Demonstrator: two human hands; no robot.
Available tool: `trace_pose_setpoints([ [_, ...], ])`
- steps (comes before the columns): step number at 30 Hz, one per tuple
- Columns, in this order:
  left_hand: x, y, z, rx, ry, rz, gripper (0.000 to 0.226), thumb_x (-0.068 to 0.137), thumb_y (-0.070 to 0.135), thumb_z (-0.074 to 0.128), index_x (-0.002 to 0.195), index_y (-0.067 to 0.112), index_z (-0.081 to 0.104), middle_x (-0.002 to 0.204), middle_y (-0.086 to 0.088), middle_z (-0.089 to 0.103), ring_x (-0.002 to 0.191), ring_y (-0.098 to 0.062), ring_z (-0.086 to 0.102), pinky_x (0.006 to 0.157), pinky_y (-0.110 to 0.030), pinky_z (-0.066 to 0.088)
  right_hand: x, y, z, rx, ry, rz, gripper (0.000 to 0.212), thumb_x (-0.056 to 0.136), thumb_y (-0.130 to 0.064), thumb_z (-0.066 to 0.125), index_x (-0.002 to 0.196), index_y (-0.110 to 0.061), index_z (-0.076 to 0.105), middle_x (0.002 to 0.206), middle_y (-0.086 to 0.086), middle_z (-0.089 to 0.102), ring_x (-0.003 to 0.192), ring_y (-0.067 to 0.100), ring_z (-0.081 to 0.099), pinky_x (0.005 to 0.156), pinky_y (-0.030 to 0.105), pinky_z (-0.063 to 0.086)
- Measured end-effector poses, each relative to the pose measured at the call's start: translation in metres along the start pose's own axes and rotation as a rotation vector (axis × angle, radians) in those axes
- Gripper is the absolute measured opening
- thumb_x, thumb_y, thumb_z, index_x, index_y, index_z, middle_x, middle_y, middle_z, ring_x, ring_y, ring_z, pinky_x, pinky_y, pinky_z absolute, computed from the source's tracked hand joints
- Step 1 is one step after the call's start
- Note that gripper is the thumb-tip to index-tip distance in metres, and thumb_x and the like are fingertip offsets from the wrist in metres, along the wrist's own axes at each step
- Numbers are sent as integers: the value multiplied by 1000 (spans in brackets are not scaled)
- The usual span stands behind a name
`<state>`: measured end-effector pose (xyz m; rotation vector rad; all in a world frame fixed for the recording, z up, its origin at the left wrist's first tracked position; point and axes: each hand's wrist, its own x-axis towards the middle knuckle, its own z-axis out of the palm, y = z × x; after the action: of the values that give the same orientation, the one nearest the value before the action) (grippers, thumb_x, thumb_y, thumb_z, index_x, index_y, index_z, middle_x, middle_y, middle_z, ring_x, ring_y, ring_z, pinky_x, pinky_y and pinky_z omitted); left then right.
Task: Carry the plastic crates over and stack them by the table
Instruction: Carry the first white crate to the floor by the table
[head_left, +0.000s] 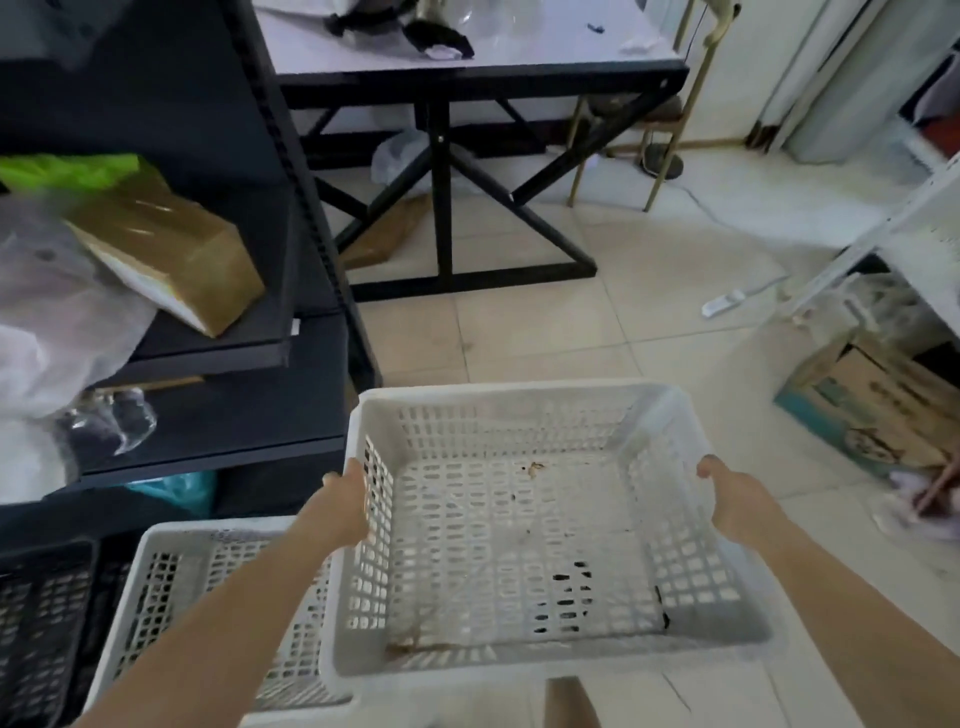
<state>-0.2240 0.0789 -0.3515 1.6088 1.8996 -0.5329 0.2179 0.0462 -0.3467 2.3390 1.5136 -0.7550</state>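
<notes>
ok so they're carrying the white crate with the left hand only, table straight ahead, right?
Not left hand only. The head view shows both hands on the white crate: the left hand grips its left wall and the right hand grips its right wall. The table is ahead, as you said.

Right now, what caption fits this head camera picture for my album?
Left hand and right hand hold a white crate, black-framed table ahead.
</notes>
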Motion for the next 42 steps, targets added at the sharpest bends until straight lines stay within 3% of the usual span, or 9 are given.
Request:
trace_pose_setpoints([
  [2, 28, 32, -23, 12, -9, -47, 48, 94, 8, 43, 135, -6, 24, 101, -21, 49, 66, -17, 52, 60, -31, 45, 47, -2, -25, 31, 1, -47, 59, 82, 14, 40, 132, -16, 30, 62, 6, 41, 49, 19, 40, 46, 27, 30],
  [5, 83, 71, -54, -28, 14, -51, 56, 93, 2, 44, 140, -7, 15, 126, -25, 47, 102, -32, 63, 81, -39, 53, 123, -9, -60, 45, 9, -72, 74, 83, 12, 43, 145, -19, 17, 61, 5, 42, 51, 20, 44, 46, 27, 33],
  [11, 190, 125, -101, -98, 10, -105, 67, 92, 6, 51, 144, -5, 10, 127, -28, 49, 100, -35, 61, 68, -37, 49, 255, -34, -105, -17, 34, -93, 77, 90, 3, 44, 152, -16, 2, 97, 23, 58, 85, 34, 59, 73, 39, 49],
  [14, 250, 142, -115, -109, 0, -86, 53, 90, 2, 50, 133, -6, 21, 125, -30, 47, 102, -38, 58, 79, -46, 51, 318, -53, -114, 16, 13, -58, 84, 86, 7, 44, 152, -22, 1, 95, 21, 54, 80, 33, 57, 67, 39, 49],
  [17, 313, 156, -127, -109, -23, -77, 44, 91, 5, 51, 127, -4, 28, 120, -26, 50, 88, -31, 55, 64, -34, 41, 377, -74, -116, 59, -9, -5, 89, 84, 10, 45, 151, -28, 1, 106, 22, 51, 81, 31, 53, 66, 38, 44],
  [22, 414, 171, -130, -105, -20, -59, 53, 89, 4, 56, 131, -8, 26, 124, -29, 46, 101, -36, 58, 75, -35, 48, 477, -102, -109, 98, -55, 10, 96, 80, 13, 48, 149, -33, 0, 127, 24, 45, 87, 32, 52, 66, 40, 45],
  [26, 493, 180, -117, -170, -41, -86, 42, 85, -4, 53, 120, -5, 31, 115, -28, 49, 92, -35, 56, 65, -35, 42, 552, -112, -84, 107, -99, 14, 95, 82, 12, 47, 150, -34, -1, 130, 24, 42, 92, 36, 52, 68, 36, 41],
  [35, 622, 209, -66, -193, -27, -151, 37, 80, -11, 48, 112, 1, 35, 108, -26, 47, 84, -35, 51, 60, -36, 39, 691, -115, -22, 143, -157, 17, 104, 78, 14, 54, 151, -34, -2, 139, 19, 38, 79, 21, 42, 48, 19, 30],
  [42, 678, 226, -47, -151, -11, -151, 33, 79, -12, 45, 98, 9, 29, 103, -25, 49, 88, -42, 57, 72, -50, 50, 748, -116, -2, 165, -178, 57, 109, 77, 11, 61, 150, -37, -4, 134, 23, 40, 61, 12, 44, 45, 25, 34],
])
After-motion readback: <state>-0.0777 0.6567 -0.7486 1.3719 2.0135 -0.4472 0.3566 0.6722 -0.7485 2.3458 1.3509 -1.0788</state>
